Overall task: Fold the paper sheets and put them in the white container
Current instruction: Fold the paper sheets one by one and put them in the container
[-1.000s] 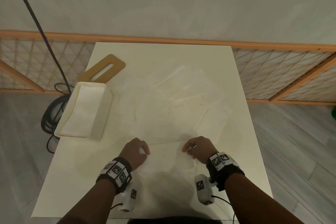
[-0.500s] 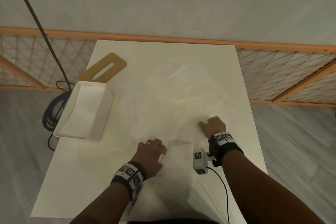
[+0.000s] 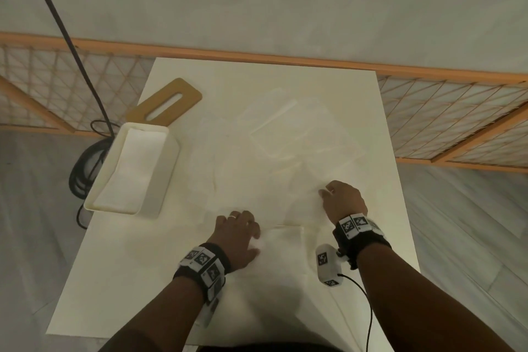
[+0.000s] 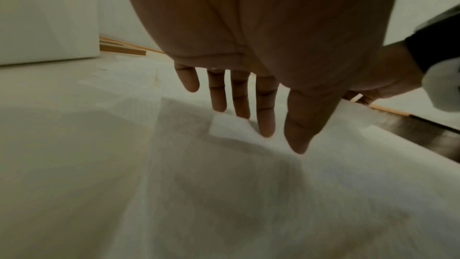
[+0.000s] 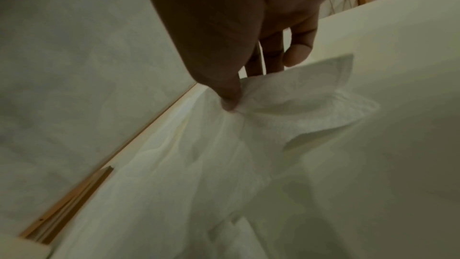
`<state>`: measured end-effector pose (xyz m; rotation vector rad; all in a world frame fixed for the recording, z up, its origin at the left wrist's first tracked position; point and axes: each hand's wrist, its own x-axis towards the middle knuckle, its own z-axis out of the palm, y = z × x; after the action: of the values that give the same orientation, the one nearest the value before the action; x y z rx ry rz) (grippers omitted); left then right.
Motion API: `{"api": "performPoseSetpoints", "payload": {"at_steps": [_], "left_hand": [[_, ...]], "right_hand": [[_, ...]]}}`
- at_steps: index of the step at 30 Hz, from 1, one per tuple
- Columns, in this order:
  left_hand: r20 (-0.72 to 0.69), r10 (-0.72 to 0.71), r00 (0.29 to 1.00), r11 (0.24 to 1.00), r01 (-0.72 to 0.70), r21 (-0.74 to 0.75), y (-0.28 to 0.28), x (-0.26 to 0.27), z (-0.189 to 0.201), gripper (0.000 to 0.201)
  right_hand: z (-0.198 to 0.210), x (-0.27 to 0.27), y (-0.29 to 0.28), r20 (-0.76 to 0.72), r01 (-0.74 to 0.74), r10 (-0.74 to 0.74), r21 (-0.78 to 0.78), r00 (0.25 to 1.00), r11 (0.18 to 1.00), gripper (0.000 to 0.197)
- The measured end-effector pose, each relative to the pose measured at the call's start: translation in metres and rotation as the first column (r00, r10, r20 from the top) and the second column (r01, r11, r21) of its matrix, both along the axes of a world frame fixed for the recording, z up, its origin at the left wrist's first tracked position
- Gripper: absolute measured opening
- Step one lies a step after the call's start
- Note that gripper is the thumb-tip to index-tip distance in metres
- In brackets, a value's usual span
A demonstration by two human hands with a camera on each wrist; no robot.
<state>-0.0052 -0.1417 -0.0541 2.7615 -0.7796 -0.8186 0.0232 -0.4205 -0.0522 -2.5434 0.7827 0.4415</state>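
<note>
Nearest, a thin white paper sheet point(image 3: 288, 240) lies on the table point(image 3: 114, 280), with the left hand point(image 3: 238, 236) flat on it, fingers point(image 4: 265, 109) straight and spread, pinning it. Just beyond, the right hand point(image 3: 343, 203) pinches a bunched corner of the sheet point(image 5: 286, 109) between thumb and fingers. It looks very light, limp and tissue-like (it puckers at the pinch), so it should crease easily, tear if tugged, and slide unless pinned; corners and edges are the places to hold. Farther back more sheets point(image 3: 300, 137) overlap loosely; white on white, their number cannot be counted, though at least three outlines show. At far left stands one white container point(image 3: 160, 177), something white already inside, and one wooden board point(image 3: 168, 103) behind it.
</note>
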Motion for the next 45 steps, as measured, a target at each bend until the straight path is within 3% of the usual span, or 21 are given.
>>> {"api": "performPoseSetpoints", "payload": {"at_steps": [4, 7, 10, 13, 16, 17, 19, 20, 21, 22, 23, 24, 25, 26, 28, 31, 33, 35, 40, 45], "left_hand": [[0.003, 0.113, 0.994, 0.986, -0.112, -0.121, -0.013, 0.013, 0.008, 0.034], [-0.267, 0.29, 0.919, 0.872, -0.369, -0.322, -0.034, 0.022, 0.026, 0.048], [-0.64, 0.282, 0.715, 0.656, -0.631, -0.415, -0.053, 0.025, 0.047, 0.079], [-0.861, 0.184, 0.473, 0.331, -0.855, -0.399, -0.056, 0.027, 0.052, 0.067], [-0.926, 0.154, 0.345, 0.063, -0.939, -0.339, -0.046, 0.029, 0.056, 0.043], [-0.946, 0.15, 0.287, -0.023, -0.956, -0.293, -0.042, 0.029, 0.057, 0.035], [-0.98, 0.119, 0.157, -0.15, -0.973, -0.174, -0.033, 0.028, 0.058, 0.044], [-0.99, 0.083, 0.11, -0.191, -0.974, -0.124, -0.029, 0.027, 0.059, 0.051], [-0.995, 0.048, 0.084, -0.214, -0.972, -0.093, -0.024, 0.026, 0.061, 0.055], [-0.997, 0.015, 0.072, -0.222, -0.972, -0.074, -0.02, 0.025, 0.067, 0.056], [-0.997, -0.02, 0.071, -0.221, -0.973, -0.065, -0.017, 0.023, 0.069, 0.054], [-0.996, -0.051, 0.068, -0.221, -0.974, -0.055, -0.015, 0.022, 0.072, 0.051], [-0.995, -0.075, 0.066, -0.222, -0.974, -0.047, -0.013, 0.02, 0.074, 0.05], [-0.994, -0.09, 0.061, -0.229, -0.973, -0.039, -0.01, 0.018, 0.075, 0.049], [-0.995, -0.072, 0.061, -0.218, -0.975, -0.044, -0.002, 0.016, 0.072, 0.047], [-0.979, 0.155, 0.135, -0.169, -0.972, -0.161, 0.013, 0.018, 0.057, 0.04], [-0.879, 0.393, 0.269, -0.057, -0.947, -0.315, 0.024, 0.023, 0.045, 0.021], [-0.798, 0.485, 0.359, 0.063, -0.924, -0.377, 0.033, 0.025, 0.038, 0.015], [-0.757, 0.483, 0.44, 0.172, -0.896, -0.41, 0.044, 0.024, 0.038, 0.019], [-0.73, 0.446, 0.518, 0.325, -0.853, -0.408, 0.049, 0.025, 0.032, 0.02]], "right_hand": [[0.019, -0.002, -0.002, 0.071, -0.016, 0.02, -0.048, 0.997, 0.999, 0.03], [0.043, -0.006, 0.012, 0.128, -0.061, 0.065, -0.035, 0.99, 0.998, 0.041], [0.066, -0.01, 0.038, 0.265, -0.237, 0.194, 0.143, 0.945, 0.961, 0.046], [0.085, -0.016, 0.061, 0.264, -0.429, 0.341, 0.466, 0.902, 0.774, 0.035], [0.091, -0.019, 0.061, 0.278, -0.396, 0.282, 0.665, 0.918, 0.634, 0.027], [0.089, -0.019, 0.058, 0.315, -0.36, 0.19, 0.676, 0.93, 0.642, 0.024], [0.075, -0.016, 0.048, 0.356, -0.209, -0.007, 0.564, 0.934, 0.799, 0.017], [0.069, -0.015, 0.043, 0.307, -0.092, -0.088, 0.527, 0.948, 0.845, 0.022], [0.065, -0.015, 0.042, 0.212, 0.012, -0.148, 0.538, 0.966, 0.843, 0.043], [0.063, -0.015, 0.042, 0.089, 0.083, -0.172, 0.61, 0.981, 0.788, 0.067], [0.06, -0.016, 0.042, -0.036, 0.156, -0.187, 0.714, 0.982, 0.682, 0.081], [0.062, -0.018, 0.042, -0.138, 0.209, -0.168, 0.812, 0.976, 0.545, 0.078], [0.068, -0.022, 0.042, -0.197, 0.245, -0.153, 0.863, 0.968, 0.442, 0.063], [0.071, -0.026, 0.042, -0.22, 0.246, -0.112, 0.896, 0.969, 0.369, 0.049], [0.071, -0.03, 0.04, -0.211, 0.222, -0.069, 0.922, 0.975, 0.316, 0.037], [0.06, -0.029, 0.037, -0.16, 0.184, -0.103, 0.931, 0.982, 0.316, 0.033], [0.051, -0.028, 0.03, -0.136, 0.185, -0.172, 0.931, 0.976, 0.314, 0.033], [0.049, -0.029, 0.025, -0.084, 0.146, -0.195, 0.931, 0.977, 0.333, 0.034], [0.047, -0.032, 0.015, -0.012, 0.079, -0.152, 0.895, 0.988, 0.439, 0.027], [0.044, -0.042, 0.014, -0.022, 0.059, -0.08, 0.873, 0.997, 0.484, 0.017]]}}
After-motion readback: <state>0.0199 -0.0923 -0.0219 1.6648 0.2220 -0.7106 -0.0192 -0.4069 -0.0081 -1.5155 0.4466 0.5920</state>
